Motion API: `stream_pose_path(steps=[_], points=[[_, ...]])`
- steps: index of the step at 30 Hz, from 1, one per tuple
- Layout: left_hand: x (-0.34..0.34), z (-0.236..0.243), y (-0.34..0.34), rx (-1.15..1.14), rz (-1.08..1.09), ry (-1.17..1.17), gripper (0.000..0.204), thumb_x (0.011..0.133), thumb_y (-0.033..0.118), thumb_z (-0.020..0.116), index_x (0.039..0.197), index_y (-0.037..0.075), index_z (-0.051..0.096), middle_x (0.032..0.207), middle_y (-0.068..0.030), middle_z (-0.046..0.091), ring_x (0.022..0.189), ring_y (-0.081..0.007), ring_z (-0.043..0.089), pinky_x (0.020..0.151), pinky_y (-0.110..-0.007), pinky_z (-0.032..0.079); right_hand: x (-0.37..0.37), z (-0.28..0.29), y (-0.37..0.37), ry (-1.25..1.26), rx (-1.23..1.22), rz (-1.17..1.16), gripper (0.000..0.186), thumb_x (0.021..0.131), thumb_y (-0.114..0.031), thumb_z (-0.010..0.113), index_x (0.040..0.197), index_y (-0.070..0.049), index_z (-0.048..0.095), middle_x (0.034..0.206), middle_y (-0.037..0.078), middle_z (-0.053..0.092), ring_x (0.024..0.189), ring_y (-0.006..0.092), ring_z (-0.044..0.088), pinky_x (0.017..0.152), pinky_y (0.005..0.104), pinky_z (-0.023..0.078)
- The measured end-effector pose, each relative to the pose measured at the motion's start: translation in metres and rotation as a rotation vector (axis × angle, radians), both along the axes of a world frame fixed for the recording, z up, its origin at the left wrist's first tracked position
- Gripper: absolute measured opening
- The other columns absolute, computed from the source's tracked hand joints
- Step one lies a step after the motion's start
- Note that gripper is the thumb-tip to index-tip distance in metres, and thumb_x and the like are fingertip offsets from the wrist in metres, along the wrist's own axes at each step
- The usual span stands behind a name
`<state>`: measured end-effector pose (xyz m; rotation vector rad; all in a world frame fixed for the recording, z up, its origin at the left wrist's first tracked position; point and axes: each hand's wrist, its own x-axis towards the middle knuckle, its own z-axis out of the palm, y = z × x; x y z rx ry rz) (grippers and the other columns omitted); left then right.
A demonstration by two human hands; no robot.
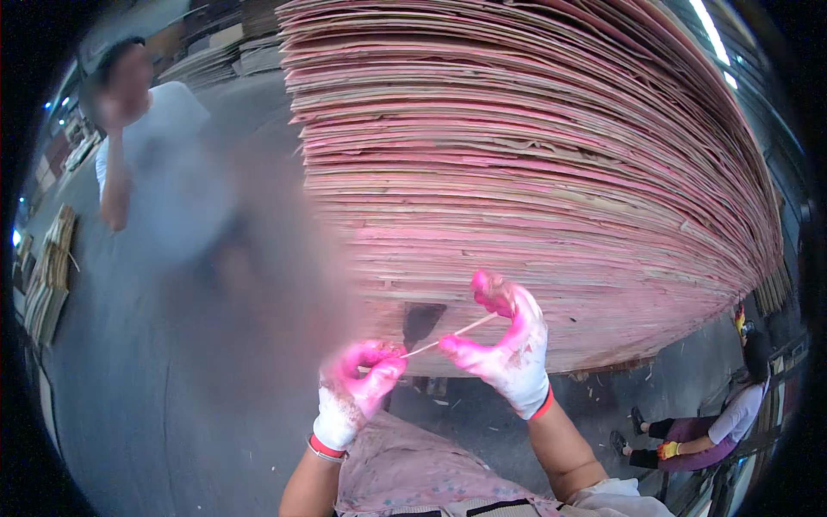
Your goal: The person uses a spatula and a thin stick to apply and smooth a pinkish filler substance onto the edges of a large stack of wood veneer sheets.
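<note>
In front of me rises a tall stack of thin wood veneer sheets (517, 172), its edges stained pink. My left hand (349, 392), in a white glove with pink-stained fingers, pinches one end of a thin pale strip (471, 327), which looks like a wood sliver. The strip slants up to the right, toward my right hand (517, 349), gloved the same way. That hand's thumb and fingers are spread apart, and the strip's other end lies between them near the palm. Whether it touches the glove there, I cannot tell. Both hands are before the stack's lower part.
A person (159, 155) in a light shirt stands at the left, partly blurred. Another person (719, 426) with yellow gloves sits at the right. More stacked sheets (50, 276) stand at the far left. Small scraps lie on the grey floor (207, 431).
</note>
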<state>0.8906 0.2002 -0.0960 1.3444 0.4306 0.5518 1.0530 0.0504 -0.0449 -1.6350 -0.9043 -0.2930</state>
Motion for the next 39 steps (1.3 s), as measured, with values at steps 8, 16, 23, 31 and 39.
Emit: stream_pose_path(steps=[8,16,23,31,39], points=[[0.012,0.008,0.065,0.197,0.172,-0.032,0.011,0.078,0.007,0.077,0.086,0.002,0.071,0.092,-0.0108,0.075,0.087,-0.0209,0.071,0.081,-0.035,0.055,-0.004,0.014,0.013,-0.442,-0.372,0.267,0.035,0.069,-0.014,0.088,0.1,-0.013,0.072,0.101,0.004,0.07,0.089,0.0275,0.068,0.077,0.0404,0.053],[0.014,0.036,0.169,0.64,0.188,-0.354,0.022,0.074,-0.001,0.077,0.091,0.007,0.066,0.089,-0.0087,0.075,0.088,-0.0249,0.069,0.083,-0.038,0.052,-0.019,0.059,0.107,-0.926,-0.547,-0.149,0.031,0.069,-0.018,0.078,0.099,-0.015,0.071,0.095,0.001,0.069,0.084,0.0222,0.066,0.072,0.0385,0.053],[0.027,0.052,0.233,0.616,0.153,-0.514,0.026,0.075,-0.004,0.077,0.098,0.003,0.068,0.094,-0.0111,0.074,0.093,-0.0261,0.068,0.085,-0.038,0.054,-0.033,0.085,0.173,-1.185,-0.637,-0.423,0.035,0.068,-0.021,0.073,0.103,-0.018,0.073,0.1,-0.001,0.068,0.091,0.0198,0.064,0.075,0.0365,0.054],[0.055,0.057,0.243,0.217,-0.101,-0.553,0.022,0.08,-0.007,0.072,0.1,0.002,0.069,0.101,-0.0108,0.073,0.099,-0.0204,0.067,0.087,-0.034,0.053,-0.036,0.093,0.181,-1.234,-0.775,-0.624,0.036,0.063,-0.012,0.079,0.098,-0.016,0.074,0.099,0.002,0.066,0.094,0.0269,0.065,0.086,0.0429,0.051],[0.078,0.039,0.255,0.151,-0.252,-0.678,0.059,0.078,0.008,0.077,0.131,-0.005,0.056,0.127,-0.0168,0.065,0.118,-0.0266,0.064,0.103,-0.037,0.049,-0.028,0.1,0.183,-1.364,-0.903,-0.663,0.037,0.066,-0.016,0.077,0.104,-0.019,0.075,0.099,-0.002,0.065,0.093,0.0219,0.064,0.082,0.0393,0.052]])
